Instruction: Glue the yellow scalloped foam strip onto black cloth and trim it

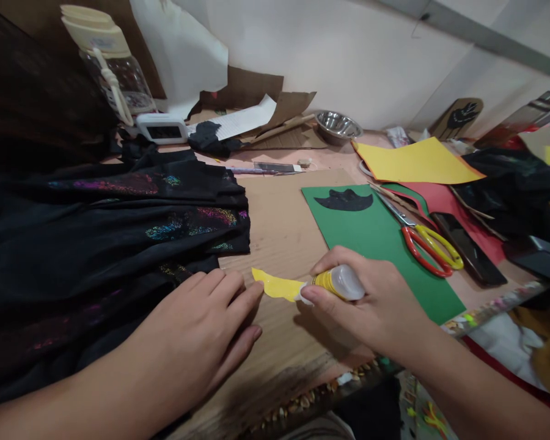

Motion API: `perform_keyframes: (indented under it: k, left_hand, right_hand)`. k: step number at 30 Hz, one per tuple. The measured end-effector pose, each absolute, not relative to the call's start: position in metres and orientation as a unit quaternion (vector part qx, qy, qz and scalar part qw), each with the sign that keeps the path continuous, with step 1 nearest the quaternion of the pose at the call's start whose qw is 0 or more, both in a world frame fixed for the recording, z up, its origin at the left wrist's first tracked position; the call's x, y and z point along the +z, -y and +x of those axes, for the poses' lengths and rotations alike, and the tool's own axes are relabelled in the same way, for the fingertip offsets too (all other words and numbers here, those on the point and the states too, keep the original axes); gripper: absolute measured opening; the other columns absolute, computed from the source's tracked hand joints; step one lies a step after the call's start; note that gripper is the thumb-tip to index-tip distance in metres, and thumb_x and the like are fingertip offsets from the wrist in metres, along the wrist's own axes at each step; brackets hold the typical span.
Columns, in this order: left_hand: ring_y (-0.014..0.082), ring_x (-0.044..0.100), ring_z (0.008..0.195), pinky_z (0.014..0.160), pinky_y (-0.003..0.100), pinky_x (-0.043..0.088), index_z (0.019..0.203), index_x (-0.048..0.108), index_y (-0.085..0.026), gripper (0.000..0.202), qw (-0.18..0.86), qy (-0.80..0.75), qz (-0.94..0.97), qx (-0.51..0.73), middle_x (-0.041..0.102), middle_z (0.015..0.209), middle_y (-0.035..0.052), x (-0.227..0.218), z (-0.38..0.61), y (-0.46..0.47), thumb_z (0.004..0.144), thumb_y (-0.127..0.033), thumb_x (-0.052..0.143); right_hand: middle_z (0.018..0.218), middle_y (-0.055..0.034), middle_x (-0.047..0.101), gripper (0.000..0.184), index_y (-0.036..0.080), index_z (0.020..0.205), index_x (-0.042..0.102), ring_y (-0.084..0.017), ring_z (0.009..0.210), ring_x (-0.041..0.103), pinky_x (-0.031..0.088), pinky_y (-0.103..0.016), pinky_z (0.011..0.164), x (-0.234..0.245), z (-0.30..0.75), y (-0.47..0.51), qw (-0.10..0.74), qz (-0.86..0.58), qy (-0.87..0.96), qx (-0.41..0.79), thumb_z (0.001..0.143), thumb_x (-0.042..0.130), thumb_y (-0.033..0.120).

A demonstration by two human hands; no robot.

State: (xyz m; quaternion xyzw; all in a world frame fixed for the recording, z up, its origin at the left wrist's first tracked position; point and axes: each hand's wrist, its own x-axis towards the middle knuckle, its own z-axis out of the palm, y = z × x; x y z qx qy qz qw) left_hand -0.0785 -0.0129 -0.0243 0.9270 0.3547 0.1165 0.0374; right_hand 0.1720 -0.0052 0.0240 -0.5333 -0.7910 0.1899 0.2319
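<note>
A small curved yellow piece (278, 287) lies on a brown cardboard sheet (279, 226). My left hand (206, 318) rests palm down over the cardboard, its index fingertip pressing the left end of that piece and its thumb apart below. In my right hand (371, 293) is a glue bottle (343, 282), clear with a yellow label, tipped so its white nozzle meets the right end of the yellow piece. Small shiny spots show on the yellow surface. To the right, a black scalloped cutout (344, 200) sits on a green sheet (371, 238).
Scissors (424, 241) with red and yellow handles and a dark phone-like object (467, 247) lie at right, near a yellow sheet (421, 162). Black glittery fabric (119, 244) covers the left side. A metal bowl (338, 126) and a bottle (114, 67) stand behind.
</note>
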Motion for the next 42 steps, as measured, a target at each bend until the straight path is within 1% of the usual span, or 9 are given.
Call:
perform_keyframes:
  k: [7, 11, 14, 19, 25, 31, 35, 38, 42]
  left_hand:
    - [0.0275, 0.058, 0.085, 0.072, 0.043, 0.046, 0.125, 0.06, -0.018, 0.028, 0.047, -0.363, 0.924, 0.112, 0.063, 0.1, 0.0073, -0.025, -0.078, 0.014, 0.102, -0.029, 0.049]
    - [0.028, 0.06, 0.083, 0.07, 0.043, 0.046, 0.123, 0.062, -0.017, 0.028, 0.042, -0.356, 0.927, 0.108, 0.064, 0.098, 0.0078, -0.023, -0.077, 0.013, 0.101, -0.028, 0.051]
    - [0.0288, 0.061, 0.082, 0.069, 0.044, 0.048, 0.122, 0.063, -0.015, 0.027, 0.042, -0.353, 0.928, 0.106, 0.065, 0.098, 0.0087, -0.022, -0.077, 0.012, 0.1, -0.028, 0.051]
    - [0.0294, 0.062, 0.081, 0.067, 0.044, 0.049, 0.123, 0.063, -0.015, 0.028, 0.044, -0.35, 0.929, 0.11, 0.065, 0.098, 0.0089, -0.021, -0.077, 0.011, 0.1, -0.027, 0.052]
    - [0.0294, 0.063, 0.079, 0.067, 0.044, 0.051, 0.118, 0.066, -0.014, 0.026, 0.031, -0.339, 0.934, 0.112, 0.066, 0.094, 0.0096, -0.017, -0.076, 0.01, 0.098, -0.026, 0.054]
    - [0.0284, 0.062, 0.08, 0.07, 0.043, 0.049, 0.122, 0.065, -0.016, 0.028, 0.04, -0.355, 0.927, 0.111, 0.066, 0.096, 0.0089, -0.021, -0.077, 0.011, 0.098, -0.028, 0.055]
    - [0.0275, 0.061, 0.081, 0.071, 0.042, 0.049, 0.121, 0.065, -0.018, 0.028, 0.037, -0.36, 0.925, 0.118, 0.066, 0.096, 0.0079, -0.022, -0.077, 0.011, 0.099, -0.03, 0.053]
    - [0.0279, 0.062, 0.078, 0.068, 0.043, 0.05, 0.119, 0.067, -0.016, 0.028, 0.031, -0.346, 0.931, 0.112, 0.066, 0.093, 0.0084, -0.02, -0.077, 0.01, 0.099, -0.029, 0.053]
    - [0.0288, 0.064, 0.079, 0.068, 0.044, 0.052, 0.121, 0.067, -0.014, 0.03, 0.017, -0.341, 0.934, 0.104, 0.067, 0.095, 0.01, -0.018, -0.077, 0.01, 0.099, -0.028, 0.052]
  right_hand:
    - [0.051, 0.0087, 0.049, 0.02, 0.023, 0.086, 0.064, -0.01, 0.04, 0.04, 0.028, -0.023, 0.042, 0.022, 0.169, 0.007, 0.247, -0.539, 0.782, 0.193, 0.093, 0.068, 0.041]
    - [0.049, 0.0092, 0.048, 0.02, 0.022, 0.083, 0.064, -0.01, 0.04, 0.041, 0.029, -0.023, 0.043, 0.022, 0.169, 0.006, 0.227, -0.539, 0.788, 0.194, 0.092, 0.068, 0.04]
    - [0.048, 0.0091, 0.049, 0.021, 0.022, 0.081, 0.065, -0.01, 0.039, 0.04, 0.028, -0.024, 0.042, 0.023, 0.175, 0.006, 0.237, -0.548, 0.785, 0.165, 0.091, 0.069, 0.04]
    - [0.054, 0.0071, 0.057, 0.016, 0.024, 0.083, 0.065, -0.01, 0.04, 0.042, 0.027, -0.025, 0.041, 0.023, 0.189, 0.011, 0.276, -0.573, 0.758, 0.145, 0.092, 0.068, 0.036]
    - [0.049, 0.0076, 0.051, 0.019, 0.023, 0.078, 0.065, -0.01, 0.038, 0.041, 0.026, -0.024, 0.039, 0.023, 0.189, 0.012, 0.264, -0.59, 0.738, 0.195, 0.088, 0.068, 0.038]
    - [0.046, 0.0096, 0.043, 0.02, 0.023, 0.08, 0.063, -0.01, 0.037, 0.037, 0.024, -0.024, 0.039, 0.02, 0.187, 0.011, 0.255, -0.585, 0.745, 0.196, 0.089, 0.068, 0.04]
    - [0.047, 0.0091, 0.044, 0.022, 0.023, 0.078, 0.063, -0.01, 0.038, 0.038, 0.025, -0.024, 0.04, 0.021, 0.188, 0.012, 0.243, -0.584, 0.749, 0.199, 0.09, 0.067, 0.041]
    - [0.047, 0.009, 0.047, 0.022, 0.023, 0.08, 0.064, -0.01, 0.038, 0.04, 0.026, -0.024, 0.04, 0.023, 0.191, 0.012, 0.238, -0.58, 0.755, 0.192, 0.091, 0.068, 0.041]
    - [0.047, 0.0091, 0.047, 0.021, 0.023, 0.081, 0.065, -0.01, 0.038, 0.04, 0.026, -0.024, 0.04, 0.024, 0.193, 0.013, 0.239, -0.576, 0.761, 0.176, 0.092, 0.068, 0.041]
